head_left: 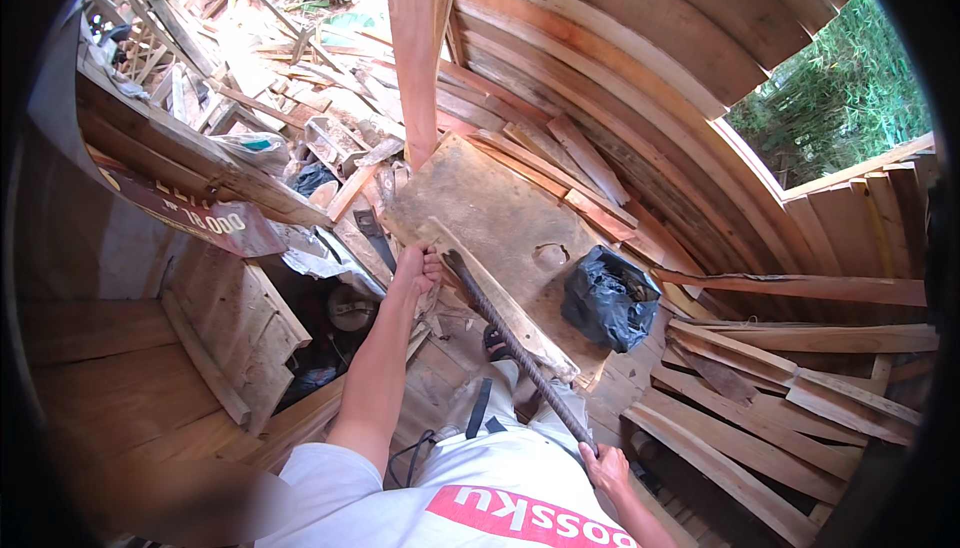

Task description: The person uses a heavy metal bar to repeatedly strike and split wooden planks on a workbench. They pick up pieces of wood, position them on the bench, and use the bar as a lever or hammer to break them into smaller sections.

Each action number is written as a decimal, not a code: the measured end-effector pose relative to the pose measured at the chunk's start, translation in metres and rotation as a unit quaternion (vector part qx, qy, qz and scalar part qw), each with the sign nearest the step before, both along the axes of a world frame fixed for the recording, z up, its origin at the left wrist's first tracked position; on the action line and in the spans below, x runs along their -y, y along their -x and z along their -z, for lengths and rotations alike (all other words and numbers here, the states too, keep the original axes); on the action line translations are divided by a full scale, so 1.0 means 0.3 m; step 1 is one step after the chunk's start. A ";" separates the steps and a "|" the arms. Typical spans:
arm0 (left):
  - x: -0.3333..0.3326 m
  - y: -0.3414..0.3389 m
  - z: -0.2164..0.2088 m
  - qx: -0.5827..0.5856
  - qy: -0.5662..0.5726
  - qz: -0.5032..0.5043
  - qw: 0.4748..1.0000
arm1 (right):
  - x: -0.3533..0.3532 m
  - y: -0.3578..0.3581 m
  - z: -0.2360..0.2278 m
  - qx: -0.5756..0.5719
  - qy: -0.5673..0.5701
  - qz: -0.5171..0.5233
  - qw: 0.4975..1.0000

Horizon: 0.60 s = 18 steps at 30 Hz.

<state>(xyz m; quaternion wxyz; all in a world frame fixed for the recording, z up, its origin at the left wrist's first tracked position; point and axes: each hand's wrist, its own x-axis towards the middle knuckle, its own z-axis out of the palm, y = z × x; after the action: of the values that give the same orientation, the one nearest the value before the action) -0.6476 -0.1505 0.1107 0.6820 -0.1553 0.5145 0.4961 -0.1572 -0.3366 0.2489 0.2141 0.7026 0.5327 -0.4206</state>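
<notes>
My right hand (607, 470) grips the lower end of a long, dark ribbed steel bar (520, 353). The bar slants up and to the left across a pale wooden plank (505, 313), its thicker far end close beside my left hand. My left hand (420, 266) is closed in a fist at the plank's left edge, near its far end; what lies inside the fingers is hidden. Beneath the plank's far part lies a worn, stained wooden board (470, 188) with a round hole toward its right side.
A black plastic bag (610, 298) sits at the board's right edge. An upright post (410, 58) rises beyond the board. Stacked planks (760, 408) lie at right, below a plank wall (620, 78). Scrap wood (300, 78) covers the far left. A handsaw-like dark blade (374, 238) lies left of the board.
</notes>
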 end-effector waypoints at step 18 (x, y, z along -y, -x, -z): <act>0.024 -0.392 -0.249 -0.609 -0.270 0.301 0.682 | 0.086 -0.115 -0.044 0.000 -0.038 0.034 0.999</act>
<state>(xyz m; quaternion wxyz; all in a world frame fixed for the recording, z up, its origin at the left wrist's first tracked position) -0.5300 -0.1576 0.1854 0.3431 0.5352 0.6791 0.3669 -0.1227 -0.3624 0.2622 0.1725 0.7281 0.5239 -0.4070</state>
